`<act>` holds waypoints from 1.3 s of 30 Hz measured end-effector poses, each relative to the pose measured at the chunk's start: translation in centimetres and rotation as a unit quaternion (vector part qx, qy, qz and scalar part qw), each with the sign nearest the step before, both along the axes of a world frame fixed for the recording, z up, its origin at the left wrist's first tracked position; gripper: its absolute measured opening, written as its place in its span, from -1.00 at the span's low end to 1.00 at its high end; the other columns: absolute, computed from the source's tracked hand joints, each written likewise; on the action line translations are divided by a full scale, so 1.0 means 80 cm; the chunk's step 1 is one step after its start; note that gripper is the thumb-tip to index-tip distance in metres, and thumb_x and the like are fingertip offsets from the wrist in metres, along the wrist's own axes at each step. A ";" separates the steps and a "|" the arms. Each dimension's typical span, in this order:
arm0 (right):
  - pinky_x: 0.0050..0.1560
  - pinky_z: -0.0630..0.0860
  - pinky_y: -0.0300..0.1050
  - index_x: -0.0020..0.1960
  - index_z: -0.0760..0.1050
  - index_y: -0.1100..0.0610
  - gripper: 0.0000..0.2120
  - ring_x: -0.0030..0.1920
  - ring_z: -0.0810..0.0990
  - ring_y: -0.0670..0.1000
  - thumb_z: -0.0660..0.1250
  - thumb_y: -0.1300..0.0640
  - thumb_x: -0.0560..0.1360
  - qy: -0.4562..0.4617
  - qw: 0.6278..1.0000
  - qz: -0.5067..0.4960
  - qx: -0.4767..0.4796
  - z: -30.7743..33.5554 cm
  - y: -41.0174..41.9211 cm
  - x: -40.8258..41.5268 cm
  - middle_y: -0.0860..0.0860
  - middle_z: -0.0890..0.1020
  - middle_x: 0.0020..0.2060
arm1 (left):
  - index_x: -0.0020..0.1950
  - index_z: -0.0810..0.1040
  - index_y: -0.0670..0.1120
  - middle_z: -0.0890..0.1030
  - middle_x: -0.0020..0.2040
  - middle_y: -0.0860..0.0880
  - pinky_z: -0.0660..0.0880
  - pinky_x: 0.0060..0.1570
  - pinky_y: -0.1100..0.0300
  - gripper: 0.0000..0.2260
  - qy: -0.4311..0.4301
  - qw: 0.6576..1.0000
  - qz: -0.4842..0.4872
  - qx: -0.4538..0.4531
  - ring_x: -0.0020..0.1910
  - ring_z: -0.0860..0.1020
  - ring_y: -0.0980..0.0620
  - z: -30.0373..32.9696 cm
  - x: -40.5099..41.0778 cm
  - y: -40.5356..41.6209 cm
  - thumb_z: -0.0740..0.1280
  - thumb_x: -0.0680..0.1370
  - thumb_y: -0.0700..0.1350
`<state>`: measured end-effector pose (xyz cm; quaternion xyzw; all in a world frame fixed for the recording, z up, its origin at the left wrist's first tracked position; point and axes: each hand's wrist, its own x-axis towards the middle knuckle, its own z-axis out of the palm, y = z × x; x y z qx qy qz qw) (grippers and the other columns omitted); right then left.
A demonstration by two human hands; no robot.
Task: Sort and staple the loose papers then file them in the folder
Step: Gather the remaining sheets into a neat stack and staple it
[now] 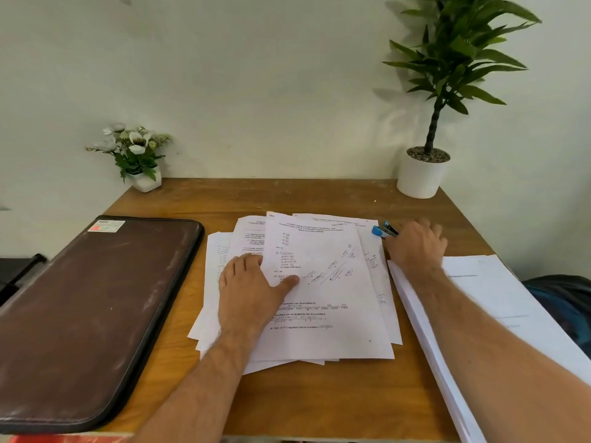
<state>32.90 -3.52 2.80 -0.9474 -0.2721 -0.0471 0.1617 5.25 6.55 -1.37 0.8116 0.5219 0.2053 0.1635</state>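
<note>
Risk, sheets sliding: loose papers (319, 282) fanned unevenly at table centre, corners poking out left and far; a one-handed lift or shuffle likely to scatter them or mix page order.
Risk, wrong grouping: several printed question sheets overlapping, page numbers mostly hidden; stapling before squaring and checking order likely to bind mismatched pages.
Risk, stapler slip: blue stapler (384, 231) lying at the far right edge of the pile, partly on paper; a hasty grab could push it onto the sheets and crease the top corner.
Risk, forearm drag: right forearm crossing over the white stack (499, 302) at the right; pulling back low could sweep that stack toward the table edge.
Left hand (252, 286): palm down, fingers straight and spread, pressing flat on the left part of the pile, thumb angled right onto the top sheet; holding nothing, just pinning.
Right hand (415, 247): reaching to the far right of the pile, back of hand up, fingers curled forward at the stapler; fingertips hidden, so actual grip on it impossible to confirm.
Folder (96, 308): dark brown, zipped shut, flat at the left, just beside the pile, not touching either hand.
Table (319, 394): wooden, bare strip nearest.
Far corners: small flower pot (145, 182) left, tall potted plant (422, 174) right, both well apart from the papers.
</note>
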 end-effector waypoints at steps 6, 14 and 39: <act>-0.04 0.54 -0.13 0.61 0.02 -0.12 -0.13 0.08 0.54 0.05 0.26 0.43 0.47 0.110 0.951 0.213 0.197 0.021 0.041 -0.115 -0.04 0.09 0.55 | 0.26 0.56 0.04 0.52 0.28 0.06 0.38 0.33 0.09 -0.74 -0.030 0.994 -0.053 0.085 0.30 0.38 0.04 0.000 -0.002 -0.004 0.27 0.65 0.11; 0.04 0.60 -0.07 0.44 0.09 -0.35 -0.26 0.13 0.56 -0.10 0.39 0.22 0.54 0.226 0.882 0.166 0.378 -0.024 0.048 -0.170 -0.21 0.27 0.46 | 0.14 0.62 -0.03 0.59 0.17 0.02 0.40 0.10 0.23 -0.83 -0.040 0.983 -0.150 0.101 0.16 0.47 0.00 -0.005 -0.005 -0.017 0.29 0.61 -0.19; 0.01 0.66 -0.15 0.00 0.50 0.04 -0.75 0.10 0.50 -0.04 0.47 0.31 0.46 0.239 0.869 0.085 0.424 -0.035 0.047 -0.160 -0.04 0.44 0.06 | 0.04 0.71 -0.13 0.73 -0.01 -0.12 0.61 0.15 -0.17 -0.73 -0.236 0.892 0.016 -0.385 -0.03 0.70 -0.19 0.051 0.040 0.059 0.61 0.41 -0.06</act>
